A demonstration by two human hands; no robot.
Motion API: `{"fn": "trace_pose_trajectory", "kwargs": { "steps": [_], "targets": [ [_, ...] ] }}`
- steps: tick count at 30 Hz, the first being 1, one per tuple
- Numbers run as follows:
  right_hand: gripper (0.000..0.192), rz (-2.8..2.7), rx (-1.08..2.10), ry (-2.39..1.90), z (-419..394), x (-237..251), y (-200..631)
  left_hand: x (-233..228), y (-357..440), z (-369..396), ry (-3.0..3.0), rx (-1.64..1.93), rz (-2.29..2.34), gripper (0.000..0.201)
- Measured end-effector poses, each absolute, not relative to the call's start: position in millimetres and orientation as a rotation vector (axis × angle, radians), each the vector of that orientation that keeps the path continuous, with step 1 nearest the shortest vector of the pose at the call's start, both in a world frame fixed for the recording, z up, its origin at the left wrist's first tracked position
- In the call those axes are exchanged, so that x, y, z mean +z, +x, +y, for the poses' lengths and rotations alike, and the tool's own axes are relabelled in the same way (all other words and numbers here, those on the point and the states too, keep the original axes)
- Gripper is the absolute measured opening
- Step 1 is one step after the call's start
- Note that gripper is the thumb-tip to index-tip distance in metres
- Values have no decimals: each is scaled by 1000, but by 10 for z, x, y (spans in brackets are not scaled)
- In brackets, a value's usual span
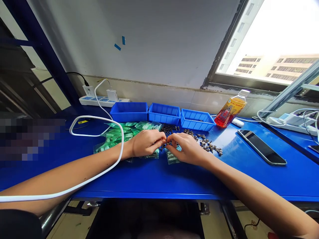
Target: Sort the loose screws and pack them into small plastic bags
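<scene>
My left hand [147,143] and my right hand [186,148] meet fingertip to fingertip above the blue table, both with fingers pinched. Whatever sits between the fingertips is too small and covered to name. Under and beside my left hand lies a pile of green plastic packets [119,135]. One small clear-green packet [171,157] rests beneath my right hand. Behind and right of the hands, dark screws [170,128] and brassy screw-like metal parts [210,146] are scattered loose on the tabletop.
Three blue bins, a left one [129,112], a middle one [164,113] and a right one [198,120], stand along the back. A drink bottle [230,109] and a phone [263,147] are at right. A white cable [121,139] crosses over my left forearm from a power strip [99,101].
</scene>
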State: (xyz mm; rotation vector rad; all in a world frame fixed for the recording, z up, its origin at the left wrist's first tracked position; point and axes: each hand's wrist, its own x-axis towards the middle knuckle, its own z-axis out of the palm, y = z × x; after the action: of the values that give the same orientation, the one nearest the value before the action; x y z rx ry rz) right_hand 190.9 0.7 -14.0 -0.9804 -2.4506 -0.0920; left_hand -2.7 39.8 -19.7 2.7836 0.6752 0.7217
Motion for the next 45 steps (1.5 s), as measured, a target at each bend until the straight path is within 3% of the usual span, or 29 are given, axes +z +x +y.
{"fn": "trace_pose_trajectory", "kwargs": {
  "steps": [8,28,38,45],
  "targets": [
    [7,-2423,-124,-985,-8,-108,1908,-196,-15,391,2765,770,653,16],
    [6,-2428,-134,-996,-6,-119,1904,-175,-8,383,2779,719,647,23],
    [24,-2465,-195,-988,-1,-100,1908,-184,-12,379,2748,749,683,17],
    [19,-2472,-159,-1032,-3,-94,1910,-175,-20,380,2768,700,728,18]
  ]
}}
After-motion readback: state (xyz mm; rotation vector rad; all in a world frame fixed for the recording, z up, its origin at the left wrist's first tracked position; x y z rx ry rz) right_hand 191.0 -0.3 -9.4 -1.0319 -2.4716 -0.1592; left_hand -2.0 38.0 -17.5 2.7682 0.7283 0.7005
